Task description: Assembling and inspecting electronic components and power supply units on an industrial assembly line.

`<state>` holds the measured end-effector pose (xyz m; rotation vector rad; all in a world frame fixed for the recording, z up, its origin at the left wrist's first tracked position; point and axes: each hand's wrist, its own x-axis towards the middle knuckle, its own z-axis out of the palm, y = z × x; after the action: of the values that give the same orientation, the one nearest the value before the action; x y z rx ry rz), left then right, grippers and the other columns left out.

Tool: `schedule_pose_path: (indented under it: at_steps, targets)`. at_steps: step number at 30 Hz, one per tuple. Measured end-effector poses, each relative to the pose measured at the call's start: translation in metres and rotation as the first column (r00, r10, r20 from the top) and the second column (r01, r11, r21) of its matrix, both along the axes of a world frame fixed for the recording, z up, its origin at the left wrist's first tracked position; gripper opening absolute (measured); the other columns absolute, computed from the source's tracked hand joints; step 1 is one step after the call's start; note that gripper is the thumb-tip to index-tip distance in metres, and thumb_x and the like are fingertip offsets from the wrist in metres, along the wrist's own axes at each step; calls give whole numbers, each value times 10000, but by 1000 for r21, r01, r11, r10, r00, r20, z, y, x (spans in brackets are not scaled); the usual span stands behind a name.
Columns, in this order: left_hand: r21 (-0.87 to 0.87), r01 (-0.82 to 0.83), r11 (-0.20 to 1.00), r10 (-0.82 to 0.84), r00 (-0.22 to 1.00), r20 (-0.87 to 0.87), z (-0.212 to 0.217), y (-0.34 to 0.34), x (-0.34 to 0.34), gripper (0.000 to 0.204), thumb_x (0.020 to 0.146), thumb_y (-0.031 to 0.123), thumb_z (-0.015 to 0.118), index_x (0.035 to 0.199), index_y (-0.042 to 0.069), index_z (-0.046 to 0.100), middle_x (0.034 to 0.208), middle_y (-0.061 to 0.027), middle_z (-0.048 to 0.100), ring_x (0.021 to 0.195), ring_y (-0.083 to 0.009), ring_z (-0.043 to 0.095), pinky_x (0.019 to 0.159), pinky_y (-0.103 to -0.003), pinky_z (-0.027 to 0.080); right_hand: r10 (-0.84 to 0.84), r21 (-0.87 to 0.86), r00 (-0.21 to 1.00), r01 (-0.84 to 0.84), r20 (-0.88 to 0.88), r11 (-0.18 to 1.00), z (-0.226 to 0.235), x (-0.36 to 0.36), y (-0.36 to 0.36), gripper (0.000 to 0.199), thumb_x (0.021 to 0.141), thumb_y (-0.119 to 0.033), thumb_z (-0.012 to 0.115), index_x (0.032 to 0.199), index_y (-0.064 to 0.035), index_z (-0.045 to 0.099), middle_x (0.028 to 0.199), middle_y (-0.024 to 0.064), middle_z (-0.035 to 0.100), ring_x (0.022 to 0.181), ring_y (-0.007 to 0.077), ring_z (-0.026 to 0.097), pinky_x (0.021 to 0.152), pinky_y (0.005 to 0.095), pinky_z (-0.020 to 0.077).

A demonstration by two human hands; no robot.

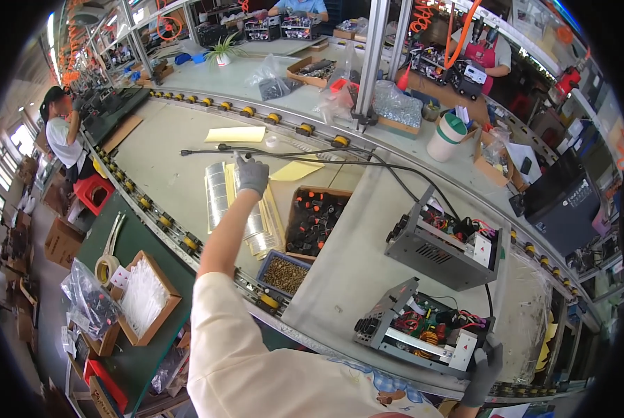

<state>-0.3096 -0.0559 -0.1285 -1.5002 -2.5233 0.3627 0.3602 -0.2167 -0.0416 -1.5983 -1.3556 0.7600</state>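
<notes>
My left hand (252,175), in a grey glove, reaches far over the work surface with its index finger stretched toward black cables (284,151). Whether the fingertip touches them I cannot tell. Sheets of silver labels on yellow backing (237,202) lie under and beside that hand. At the lower right, my gloved right hand (485,375) rests against the end of the nearer open grey metal case (423,327), fingers apart. Wires, a copper coil and a white-labelled bracket show inside it. A second open grey case (444,240) stands behind, with the black cables running to it.
A carton of black and orange parts (317,221) and a blue bin of small brass pieces (284,273) sit mid-surface. Roller rails (274,118) border it. A box of white strips (145,299) is at left. Co-workers (64,132) stand or sit farther off.
</notes>
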Motion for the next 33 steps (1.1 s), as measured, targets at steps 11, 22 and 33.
schedule_pose_path:
  at_steps: [11,22,33]
  targets:
    - [500,370,783,-505,-89,858,215,-55,169,268,743,67,572,982,-16,659,907,-43,644,852,-119,573,814,-256,455,423,351,600,-772,679,530,144,-161,98,800,663,-328,747,1339,-57,414,1297,180,469,1207,346,448,1023,427,340]
    - [711,-171,682,-613,-664,429,159,-9,277,659,839,331,647,1368,54,370,1237,-88,525,1126,-139,494,924,-302,423,565,317,693,-468,-447,825,155,-163,125,310,869,-187,632,1105,14,615,891,58,661,783,89,585,712,246,479]
    - [471,34,881,-228,-843,487,191,-64,391,416,797,88,689,1179,8,545,1069,-87,635,965,-175,618,862,-339,505,-305,722,661,-563,686,403,147,-62,111,494,717,-104,638,1203,-139,560,1187,99,562,849,229,603,738,328,486]
